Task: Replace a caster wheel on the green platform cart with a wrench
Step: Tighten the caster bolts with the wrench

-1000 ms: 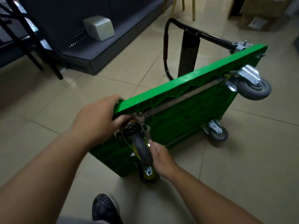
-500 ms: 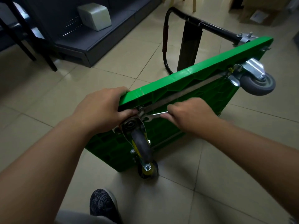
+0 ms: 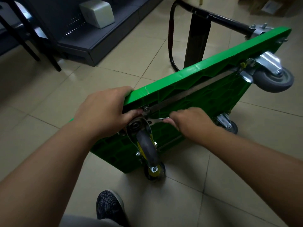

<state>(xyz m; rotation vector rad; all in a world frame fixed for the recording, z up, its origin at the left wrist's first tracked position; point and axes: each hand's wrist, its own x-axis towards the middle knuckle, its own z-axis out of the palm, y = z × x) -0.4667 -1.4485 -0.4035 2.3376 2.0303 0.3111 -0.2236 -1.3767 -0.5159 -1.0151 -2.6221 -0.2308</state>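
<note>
At cart [image 3: 205,70] edge, left hand [image 3: 103,109], wrench [image 3: 159,119] held

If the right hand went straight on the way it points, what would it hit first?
Likely the near caster, at its top plate where the right hand's wrench ends; the left hand gripping the cart lies just beyond.

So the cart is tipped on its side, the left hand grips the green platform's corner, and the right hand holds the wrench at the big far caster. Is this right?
Not quite. The head view shows the right hand holding the wrench at the near caster, beside the left hand gripping the green platform, not at the far caster. The rest is correct.
</note>
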